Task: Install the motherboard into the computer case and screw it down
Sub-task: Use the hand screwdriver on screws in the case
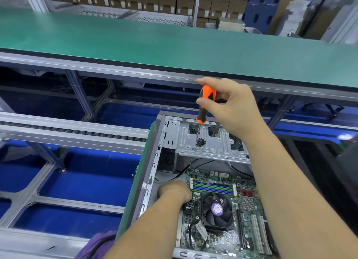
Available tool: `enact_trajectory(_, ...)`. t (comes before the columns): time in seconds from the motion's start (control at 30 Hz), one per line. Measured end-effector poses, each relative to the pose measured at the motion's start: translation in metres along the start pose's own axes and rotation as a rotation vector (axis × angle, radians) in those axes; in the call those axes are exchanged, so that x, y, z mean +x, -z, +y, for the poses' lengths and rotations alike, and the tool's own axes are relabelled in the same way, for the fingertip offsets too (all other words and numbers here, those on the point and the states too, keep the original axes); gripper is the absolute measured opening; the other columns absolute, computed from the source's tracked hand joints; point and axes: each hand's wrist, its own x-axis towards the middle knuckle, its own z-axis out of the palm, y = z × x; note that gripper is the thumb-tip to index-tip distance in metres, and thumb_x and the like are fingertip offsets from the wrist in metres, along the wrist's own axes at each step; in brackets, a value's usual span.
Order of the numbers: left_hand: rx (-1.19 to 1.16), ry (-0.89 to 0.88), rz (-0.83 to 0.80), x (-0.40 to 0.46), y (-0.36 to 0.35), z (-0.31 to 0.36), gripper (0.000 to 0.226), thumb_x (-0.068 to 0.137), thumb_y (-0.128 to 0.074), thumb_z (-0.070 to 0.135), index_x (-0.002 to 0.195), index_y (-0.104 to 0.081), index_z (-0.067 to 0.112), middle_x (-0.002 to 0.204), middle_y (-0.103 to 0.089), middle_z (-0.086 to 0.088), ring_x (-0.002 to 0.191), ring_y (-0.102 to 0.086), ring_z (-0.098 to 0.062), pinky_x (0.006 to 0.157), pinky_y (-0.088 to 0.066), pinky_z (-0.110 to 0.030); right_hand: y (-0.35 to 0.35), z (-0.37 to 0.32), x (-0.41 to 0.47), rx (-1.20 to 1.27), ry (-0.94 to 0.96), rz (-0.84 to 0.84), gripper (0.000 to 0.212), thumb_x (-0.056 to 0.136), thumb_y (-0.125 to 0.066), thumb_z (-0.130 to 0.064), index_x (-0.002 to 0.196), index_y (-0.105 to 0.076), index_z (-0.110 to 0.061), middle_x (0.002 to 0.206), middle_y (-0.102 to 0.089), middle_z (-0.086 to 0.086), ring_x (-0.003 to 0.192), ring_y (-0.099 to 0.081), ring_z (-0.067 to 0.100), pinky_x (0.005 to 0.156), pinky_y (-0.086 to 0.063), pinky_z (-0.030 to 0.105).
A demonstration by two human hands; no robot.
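A long green-topped counter [135, 45] runs across the upper part of the view, edged in black and carried on a grey aluminium frame [81, 96]. Below it, a roller conveyor rail [77, 131] crosses on the left, with more grey frame bars over a bright blue floor [77, 187]. Behind the counter, stacked brown cardboard boxes [155, 1] fill the shelving, and dark blue panels with oval holes [259, 8] stand at the right. The lighting is even and bright, indoors.
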Motion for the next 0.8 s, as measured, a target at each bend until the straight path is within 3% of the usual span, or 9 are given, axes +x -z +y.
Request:
enact_trajectory(0.07, -0.009, 0.003, 0.009, -0.0006, 0.0002, 0.0003, 0.026, 0.088, -0.038, 0.019, 0.107, -0.056, 0.018, 0.092, -0.056, 0.000, 0.084, -0.056, -0.020, 0.072, -0.043, -0.029, 0.0024, 0.0007, -0.0015, -0.020, -0.010, 0.030, 0.038, 0.089, -0.079, -0.018, 0.125, -0.070, -0.024, 0.100, -0.067, 0.003, 0.094, -0.066, 0.022, 0.096, -0.054, 0.037)
enact_trajectory(0.2, -0.037, 0.011, 0.031, -0.0011, 0.0004, 0.0010, 0.020, 0.087, -0.040, 0.020, 0.103, -0.053, 0.018, 0.090, -0.055, 0.000, 0.085, -0.056, -0.020, 0.069, -0.043, -0.029, 0.0047, 0.0011, -0.0071, 0.032, -0.012, -0.047, 0.049, 0.089, -0.074, -0.005, 0.132, -0.065, -0.027, 0.116, -0.070, -0.004, 0.106, -0.069, 0.014, 0.103, -0.054, 0.033)
enact_trajectory(0.3, -0.051, 0.008, 0.048, 0.0003, -0.0006, 0.0009, 0.025, 0.087, -0.042, 0.020, 0.108, -0.056, 0.019, 0.092, -0.055, 0.001, 0.087, -0.056, -0.021, 0.071, -0.044, -0.028, 0.0050, 0.0025, -0.0082, -0.019, -0.009, 0.009, 0.044, 0.087, -0.078, -0.007, 0.126, -0.068, -0.026, 0.101, -0.071, -0.001, 0.093, -0.072, 0.018, 0.095, -0.056, 0.036)
enact_trajectory(0.4, -0.047, 0.007, 0.059, 0.0015, -0.0011, 0.0011, 0.028, 0.088, -0.043, 0.020, 0.111, -0.057, 0.018, 0.098, -0.057, -0.001, 0.088, -0.057, -0.021, 0.072, -0.044, -0.028, 0.0039, 0.0023, -0.0087, -0.026, 0.011, 0.026, 0.042, 0.085, -0.081, -0.008, 0.124, -0.070, -0.021, 0.096, -0.068, 0.001, 0.093, -0.070, 0.025, 0.095, -0.055, 0.039)
enact_trajectory(0.53, -0.040, 0.007, 0.056, 0.0027, -0.0017, 0.0008, 0.031, 0.088, -0.042, 0.019, 0.115, -0.059, 0.017, 0.097, -0.058, -0.001, 0.087, -0.057, -0.021, 0.072, -0.046, -0.027, 0.0067, 0.0001, -0.0089, 0.076, -0.003, -0.060, 0.050, 0.089, -0.070, 0.002, 0.132, -0.066, -0.024, 0.114, -0.072, 0.006, 0.108, -0.069, 0.020, 0.092, -0.059, 0.028)
enact_trajectory(0.7, -0.049, 0.007, 0.055, 0.0032, -0.0016, 0.0014, 0.029, 0.088, -0.043, 0.019, 0.113, -0.057, 0.017, 0.097, -0.057, -0.001, 0.086, -0.056, -0.021, 0.071, -0.045, -0.027, 0.0103, -0.0010, -0.0060, -0.005, 0.026, -0.075, 0.047, 0.088, -0.076, -0.003, 0.130, -0.068, -0.023, 0.101, -0.068, -0.002, 0.100, -0.067, 0.021, 0.099, -0.055, 0.038)
enact_trajectory(0.8, -0.057, 0.013, 0.052, 0.0033, -0.0014, 0.0011, 0.030, 0.087, -0.043, 0.019, 0.113, -0.058, 0.017, 0.095, -0.057, 0.000, 0.084, -0.057, -0.020, 0.071, -0.045, -0.026, 0.0087, -0.0034, -0.0064, 0.039, 0.001, -0.131, 0.054, 0.092, -0.069, 0.000, 0.137, -0.062, -0.028, 0.117, -0.069, -0.004, 0.112, -0.066, 0.014, 0.100, -0.055, 0.034)
